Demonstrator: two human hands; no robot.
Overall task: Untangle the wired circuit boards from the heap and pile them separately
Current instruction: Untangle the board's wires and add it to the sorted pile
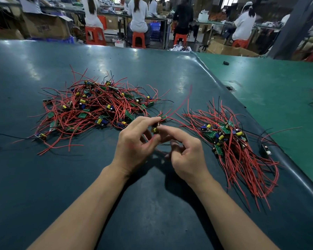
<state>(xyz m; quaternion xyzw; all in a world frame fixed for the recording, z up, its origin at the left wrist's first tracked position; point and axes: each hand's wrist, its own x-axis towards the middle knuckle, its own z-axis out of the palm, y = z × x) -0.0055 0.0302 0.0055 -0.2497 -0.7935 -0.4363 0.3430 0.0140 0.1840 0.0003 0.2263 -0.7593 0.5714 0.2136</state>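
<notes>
**A:** Start at the hands. What have I got?

**B:** Your left hand (pixel 134 141) has its fingers curled, thumb and forefinger pinching a small circuit board (pixel 156 126) held up between both hands. Your right hand (pixel 185 150) is curled too, its fingertips closed on the same board from the other side, as far as I can tell; a loose wire may be in that pinch, but I can't make it out.

**A:** Which way does the board lie?

**B:** Just beyond your fingertips, above the table (pixel 43 177). Its long red wire (pixel 179 103) runs up and away to the right, so I'd judge that as the long axis, wire end pointing away from you.

**A:** And the two lots?

**B:** The tangled heap (pixel 96 107) is beyond and to the left, close to the left hand. The sorted pile (pixel 231 141) sits to the right, wires trailing towards you, nearer the right hand. I'd say the right hand is better placed to carry it over.
</notes>
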